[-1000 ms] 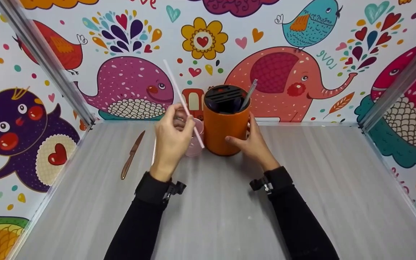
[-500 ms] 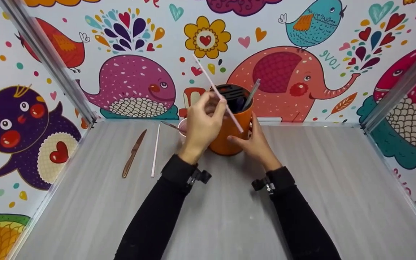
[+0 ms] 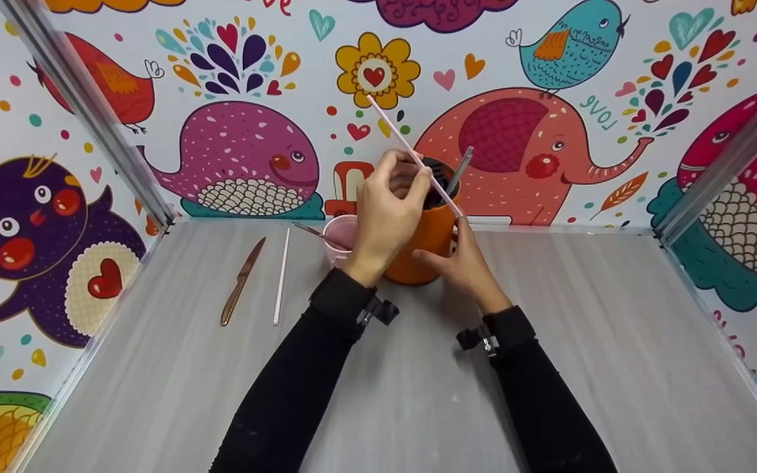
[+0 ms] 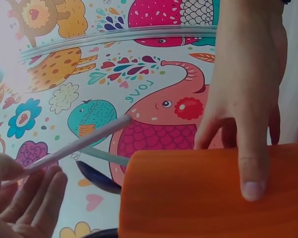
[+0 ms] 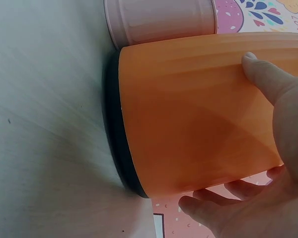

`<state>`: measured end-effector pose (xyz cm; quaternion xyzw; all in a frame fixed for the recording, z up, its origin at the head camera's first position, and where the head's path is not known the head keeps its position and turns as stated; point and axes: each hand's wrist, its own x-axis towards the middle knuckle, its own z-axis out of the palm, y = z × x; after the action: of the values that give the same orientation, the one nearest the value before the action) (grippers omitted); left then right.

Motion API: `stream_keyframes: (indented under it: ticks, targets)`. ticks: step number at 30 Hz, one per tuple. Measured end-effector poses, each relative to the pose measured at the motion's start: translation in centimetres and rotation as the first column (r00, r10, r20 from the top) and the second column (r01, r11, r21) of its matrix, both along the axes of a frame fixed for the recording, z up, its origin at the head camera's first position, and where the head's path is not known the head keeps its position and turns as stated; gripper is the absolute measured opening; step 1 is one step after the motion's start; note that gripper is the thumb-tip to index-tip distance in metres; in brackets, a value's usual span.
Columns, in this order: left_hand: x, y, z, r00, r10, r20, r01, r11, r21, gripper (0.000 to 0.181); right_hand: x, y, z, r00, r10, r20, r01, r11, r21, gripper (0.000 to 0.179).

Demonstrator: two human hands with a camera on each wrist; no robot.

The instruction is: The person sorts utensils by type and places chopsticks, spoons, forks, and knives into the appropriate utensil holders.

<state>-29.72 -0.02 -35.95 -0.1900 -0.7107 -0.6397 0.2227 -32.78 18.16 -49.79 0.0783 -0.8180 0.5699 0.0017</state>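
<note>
My left hand [image 3: 391,213] pinches a thin pink straw [image 3: 391,125] between thumb and fingers, above the mouth of an orange utensil holder [image 3: 426,249]. The straw slants, its lower right end in front of the holder's rim in the head view. My right hand [image 3: 469,263] grips the holder from the right, its thumb along the front of the wall and its fingers round the far side. A clear stick [image 3: 462,167] sticks up out of the holder. Beside it, the left wrist view shows a dark spoon-like head [image 4: 98,178] poking out.
Left of the holder stands a pink cup [image 3: 342,230] with a thin handle [image 3: 307,229] leaning out. On the grey table [image 3: 418,394] lie a second pink straw [image 3: 281,282] and a copper-coloured knife [image 3: 243,279]. A patterned wall [image 3: 253,151] rises behind.
My left hand has carried the straw right, from beside the pink cup to over the holder's mouth. The pink cup has come into fuller view. My right hand keeps its grip on the holder.
</note>
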Motion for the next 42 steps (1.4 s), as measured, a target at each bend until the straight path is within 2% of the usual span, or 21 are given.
stream_keyframes:
  ticks: [6,10,15,21,24,30,34,36,39,42]
  targets:
    - [-0.3,0.0,0.0,0.994,0.032,-0.101,-0.037,0.998,-0.046,0.02,-0.4,0.2,-0.2,1.0,0.001,-0.004,0.0,1.0,0.021,0.131]
    - [-0.7,0.1,-0.1,0.99,0.046,-0.13,-0.06,0.992,-0.107,0.017,-0.4,0.3,-0.3,1.0,-0.007,0.003,0.006,1.0,0.024,0.133]
    - [-0.7,0.0,-0.3,0.982,0.084,-0.17,-0.121,0.967,-0.223,0.018,-0.3,0.3,-0.3,1.0,-0.001,-0.013,0.001,1.0,0.01,0.132]
    - [-0.5,-0.3,0.2,0.947,0.141,-0.288,-0.219,0.94,-0.262,0.02,-0.3,0.2,-0.2,1.0,0.006,-0.02,-0.006,1.0,0.012,0.13]
    - [-0.5,-0.3,0.5,0.934,0.144,-0.326,-0.243,0.927,-0.286,0.02,-0.2,0.3,-0.1,1.0,0.004,-0.017,-0.003,1.0,0.024,0.131]
    - [-0.6,0.0,0.5,0.937,0.116,-0.33,-0.241,0.897,-0.369,0.023,-0.3,0.3,-0.2,1.0,0.007,-0.021,-0.007,1.0,0.015,0.13]
    - [-0.8,0.4,0.3,0.944,0.096,-0.317,-0.24,0.856,-0.457,0.028,-0.3,0.2,-0.3,0.999,0.008,-0.034,-0.007,1.0,0.006,0.13]
    - [-0.8,0.5,0.1,0.943,0.085,-0.322,-0.247,0.828,-0.503,0.03,-0.3,0.2,-0.2,0.999,0.007,-0.04,-0.006,1.0,0.012,0.13]
    - [-0.9,0.6,-0.1,0.936,0.078,-0.343,-0.272,0.779,-0.565,0.028,-0.3,0.2,-0.3,0.998,0.01,-0.056,-0.01,1.0,0.015,0.128]
    - [-1.0,0.8,-0.3,0.919,0.074,-0.386,-0.316,0.726,-0.612,0.026,-0.4,0.3,-0.3,0.998,0.015,-0.065,-0.014,1.0,0.022,0.124]
